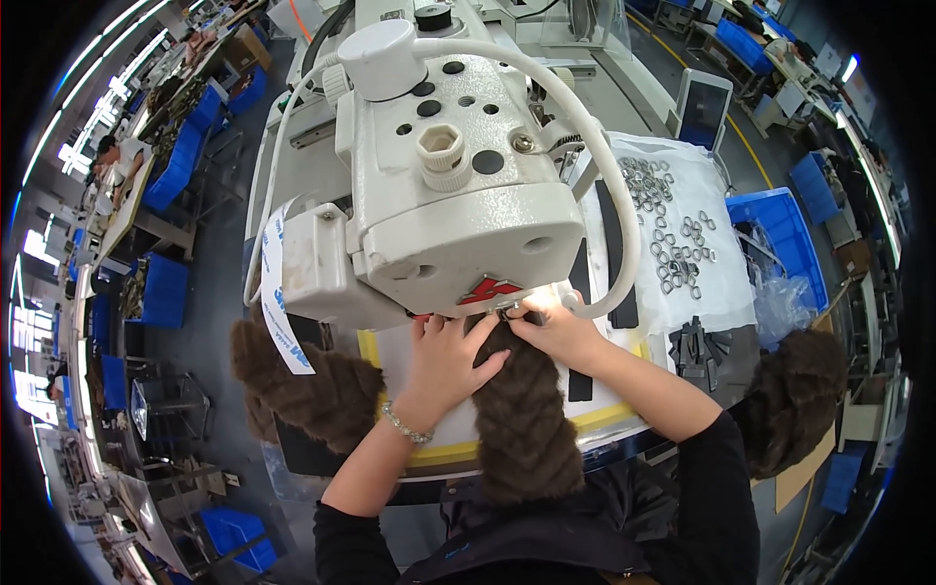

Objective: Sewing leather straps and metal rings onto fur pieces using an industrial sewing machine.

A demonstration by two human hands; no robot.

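A brown, ridged fur piece (312, 390) lies leftmost. The bare left hand (447, 353), thumb and forefinger apart, touches a long brown fur strip (526, 419) beneath the white machine head (468, 229). The bare right hand (558, 333) meets the strip's upper end (whether its grip is clamped, I cannot tell). Silvery metal rings (648, 180) lie rightward on white sheeting (726, 292).

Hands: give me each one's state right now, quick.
Left hand: open, thumb apart from the other fingers, resting on the fur strip.
Right hand: fingers bent at a small metal piece; whether gripping it cannot be told.
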